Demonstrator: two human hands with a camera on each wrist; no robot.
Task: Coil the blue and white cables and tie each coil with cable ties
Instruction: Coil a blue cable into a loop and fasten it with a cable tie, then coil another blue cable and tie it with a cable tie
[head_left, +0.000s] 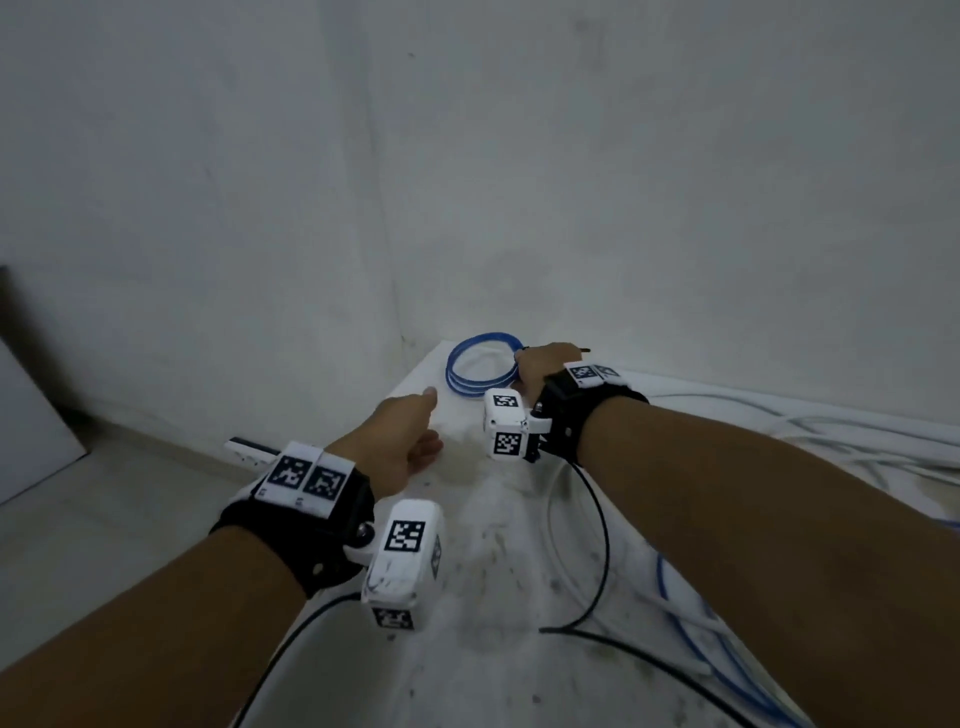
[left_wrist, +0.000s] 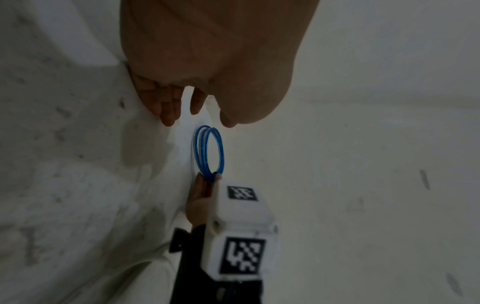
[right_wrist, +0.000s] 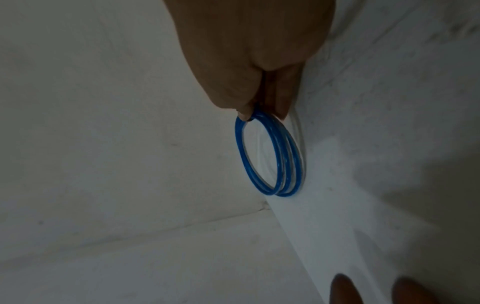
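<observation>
So the blue coil (head_left: 480, 366) is wound, a few loops, sitting at the far corner of the white surface (head_left: 498, 545) by the wall. The right hand (head_left: 545, 366) has its fingers (right_wrist: 244, 96) pinched on the coil's near edge, right where a small dark band shows, maybe a tie, too small to tell. The left hand (head_left: 402, 441) hovers just beside it, fingers loose and apart, holding nothing. Looks like the blue one's about wrapped up. Loose white cables (head_left: 831, 431) and more blue cable (head_left: 727, 660) sprawl off to the right, so I'd guess the next move is letting go and gathering those.
</observation>
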